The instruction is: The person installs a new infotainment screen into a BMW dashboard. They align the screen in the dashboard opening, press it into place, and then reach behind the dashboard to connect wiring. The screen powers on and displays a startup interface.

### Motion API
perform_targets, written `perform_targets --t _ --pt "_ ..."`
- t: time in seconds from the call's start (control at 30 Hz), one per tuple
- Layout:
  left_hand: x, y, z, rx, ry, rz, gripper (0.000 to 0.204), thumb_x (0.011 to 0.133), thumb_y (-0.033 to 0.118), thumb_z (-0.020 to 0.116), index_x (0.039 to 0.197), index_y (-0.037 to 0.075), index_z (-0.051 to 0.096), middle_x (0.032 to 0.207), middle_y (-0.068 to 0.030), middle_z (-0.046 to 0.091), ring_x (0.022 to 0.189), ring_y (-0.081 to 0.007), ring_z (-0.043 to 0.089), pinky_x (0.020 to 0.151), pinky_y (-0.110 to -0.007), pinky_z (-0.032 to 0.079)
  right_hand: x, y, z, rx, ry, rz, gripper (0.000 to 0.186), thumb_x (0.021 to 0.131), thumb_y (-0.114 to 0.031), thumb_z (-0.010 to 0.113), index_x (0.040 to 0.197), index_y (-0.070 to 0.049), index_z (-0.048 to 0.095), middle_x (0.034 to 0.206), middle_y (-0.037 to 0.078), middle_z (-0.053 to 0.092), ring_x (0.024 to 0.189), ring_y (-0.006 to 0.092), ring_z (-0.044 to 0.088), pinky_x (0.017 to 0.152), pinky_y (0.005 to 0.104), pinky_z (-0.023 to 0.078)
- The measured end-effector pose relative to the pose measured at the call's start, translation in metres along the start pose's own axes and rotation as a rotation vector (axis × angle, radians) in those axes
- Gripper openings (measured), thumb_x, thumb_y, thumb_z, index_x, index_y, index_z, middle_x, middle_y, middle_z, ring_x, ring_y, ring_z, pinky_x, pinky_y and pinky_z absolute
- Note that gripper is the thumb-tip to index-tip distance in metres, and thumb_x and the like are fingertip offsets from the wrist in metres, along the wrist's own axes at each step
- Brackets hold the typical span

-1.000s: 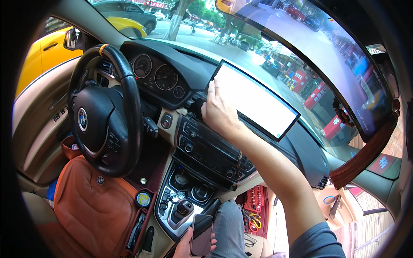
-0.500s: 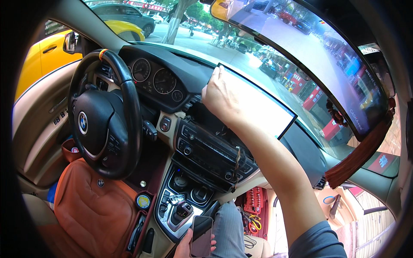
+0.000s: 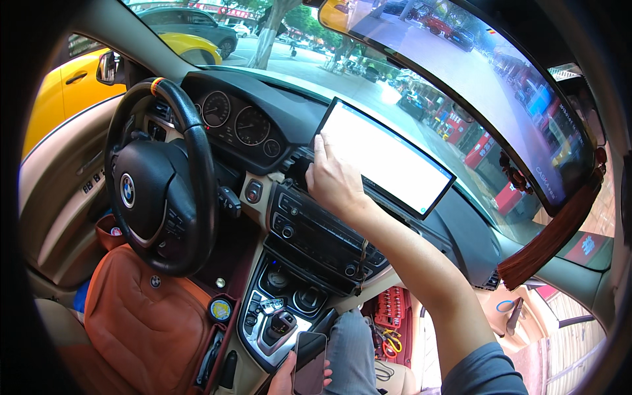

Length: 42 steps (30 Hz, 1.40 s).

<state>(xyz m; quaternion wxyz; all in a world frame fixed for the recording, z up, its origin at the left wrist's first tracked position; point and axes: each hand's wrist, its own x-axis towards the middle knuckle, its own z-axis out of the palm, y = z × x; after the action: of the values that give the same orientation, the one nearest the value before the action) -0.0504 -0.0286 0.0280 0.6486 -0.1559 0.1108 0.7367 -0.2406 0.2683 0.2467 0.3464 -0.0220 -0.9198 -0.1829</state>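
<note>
My right hand [image 3: 332, 178] reaches across the dashboard and grips the lower left corner of a wide flat display screen [image 3: 388, 158]. One finger points up along the screen's left edge. The screen glows white and stands tilted above the black radio panel [image 3: 322, 230]. At the bottom edge my left hand [image 3: 282, 382] holds a dark phone [image 3: 309, 362] upright over my grey trouser leg.
A black steering wheel [image 3: 197, 171] and instrument dials are at the left, above an orange driver's seat [image 3: 145, 322]. The gear shifter [image 3: 280, 322] sits in the centre console. A red tool set [image 3: 388, 306] lies in the footwell. A wide mirror [image 3: 474, 79] with a brown tassel [image 3: 546, 243] hangs above.
My right hand rose to the screen's upper left corner, then came back down to its lower left corner. The screen's left end has moved slightly with it. My left hand kept still with the phone.
</note>
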Motion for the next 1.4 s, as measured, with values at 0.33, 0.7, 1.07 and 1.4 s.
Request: perform_targets --t 0.33,0.7,1.07,1.4 --pt "0.001 -0.001 -0.002 -0.025 -0.017 0.002 0.062 0.109 0.051 0.037 0.127 -0.002 0.064 0.112 -0.0173 0.073 0.096 -0.0307 0.071 0.086 -0.044 0.059 0.004 0.004 0.004 0.017 0.026 0.01 0.058 0.093 -0.013 0.055 0.14 0.019 0.045 0.146 0.04 0.046 0.109 0.0489 0.067 0.09 0.0463 0.058" --pt "0.0 -0.001 0.0 -0.031 -0.011 0.011 0.061 0.11 0.05 0.037 0.129 -0.002 0.062 0.111 -0.018 0.072 0.096 -0.0314 0.071 0.085 -0.044 0.059 -0.005 -0.006 -0.006 0.038 -0.252 0.13 0.061 0.092 -0.015 0.057 0.141 0.019 0.044 0.147 0.039 0.046 0.103 0.046 0.07 0.088 0.0461 0.059" --pt "0.0 0.0 0.0 -0.015 0.011 0.011 0.06 0.11 0.049 0.036 0.129 -0.002 0.062 0.112 -0.0179 0.072 0.096 -0.0316 0.071 0.085 -0.044 0.059 0.011 0.011 0.021 -0.034 0.028 0.07 0.065 0.09 -0.012 0.057 0.142 0.022 0.039 0.148 0.045 0.038 0.109 0.0529 0.065 0.092 0.0487 0.057" --pt "0.0 0.0 0.0 -0.016 0.02 0.003 0.059 0.11 0.047 0.037 0.129 -0.002 0.063 0.113 -0.0175 0.072 0.096 -0.0317 0.071 0.084 -0.044 0.059 -0.006 -0.011 0.005 -0.054 -0.172 0.003 0.063 0.09 -0.011 0.058 0.142 0.02 0.042 0.148 0.042 0.041 0.08 0.0384 0.074 0.064 0.0407 0.061"
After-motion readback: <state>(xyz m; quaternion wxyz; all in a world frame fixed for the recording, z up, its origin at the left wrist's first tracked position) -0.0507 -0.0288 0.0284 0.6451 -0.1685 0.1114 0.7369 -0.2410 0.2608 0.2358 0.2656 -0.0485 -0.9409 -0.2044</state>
